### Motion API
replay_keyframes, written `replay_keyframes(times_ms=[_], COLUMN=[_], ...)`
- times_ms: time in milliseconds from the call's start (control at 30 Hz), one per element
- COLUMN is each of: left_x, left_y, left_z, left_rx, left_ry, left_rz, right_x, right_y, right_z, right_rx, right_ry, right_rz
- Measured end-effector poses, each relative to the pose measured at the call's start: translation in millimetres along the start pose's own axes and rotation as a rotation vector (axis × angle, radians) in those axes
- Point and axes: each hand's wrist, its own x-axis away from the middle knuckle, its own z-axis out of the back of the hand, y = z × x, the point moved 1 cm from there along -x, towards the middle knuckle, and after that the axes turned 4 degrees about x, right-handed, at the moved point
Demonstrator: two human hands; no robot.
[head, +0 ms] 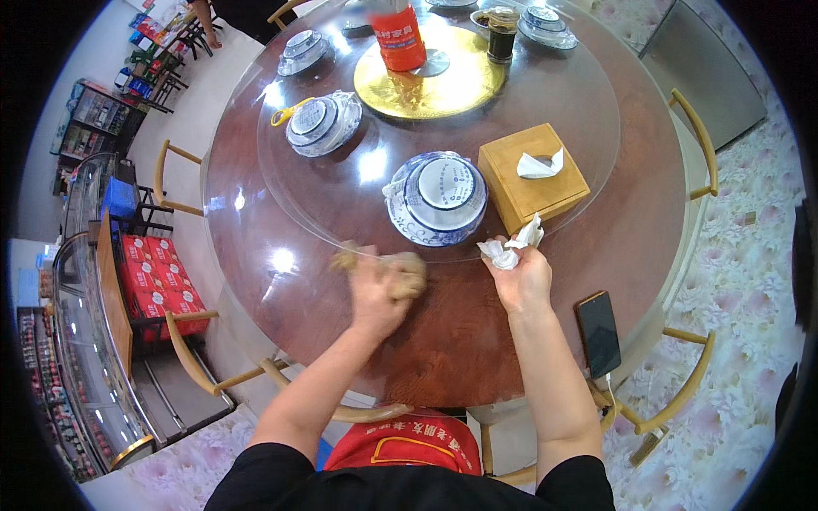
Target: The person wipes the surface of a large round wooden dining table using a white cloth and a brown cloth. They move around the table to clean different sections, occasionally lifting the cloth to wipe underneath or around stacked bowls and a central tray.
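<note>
A tan cloth (407, 276), blurred by motion, is bunched under my left hand (377, 294) on the dark wood round table (441, 358), by the rim of a glass turntable (307, 220). Crumpled white tissues (501, 254) are pinched in the fingers of my right hand (525, 281), palm partly up. Just beyond both hands, a large blue-and-white bowl (441, 191) rests upside down on the turntable. To its right stands a wooden tissue box (530, 182) with a tissue sticking out, close beyond my right hand.
A black phone (599, 335) with a white cable lies at the table's right edge. Stacked blue-and-white tableware (324, 124), a red container (399, 38) and a dark-filled jar (502, 38) stand farther back. Wooden chairs (192, 358) ring the table. A person's arm (206, 22) shows at upper left.
</note>
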Motion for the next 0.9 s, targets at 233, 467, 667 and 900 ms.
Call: replay_keyframes(times_ms=[233,467,667,900], left_x=[-95.5,-69.0,104.3,99.0], left_y=[127.7,149.0,138.5,-12.2], left_z=[-54.6,-60.0,-11.9,124.8], left_rx=[0.132,0.580,0.767,0.339], left_ry=[-0.230,-0.526,-0.251,0.075], left_rz=[-0.248,-0.545,-0.819,-0.118], right_x=[0.5,-31.0,-20.9,33.0], right_y=[-10.1,1.1,-16.6,-5.1], right_z=[7.1,35.1,43.0,121.3], right_rx=[-0.017,-0.090,0.169,1.921], right_ry=[-0.174,-0.168,-0.212,-0.033], right_rz=[-0.037,-0.082,-0.039,1.020])
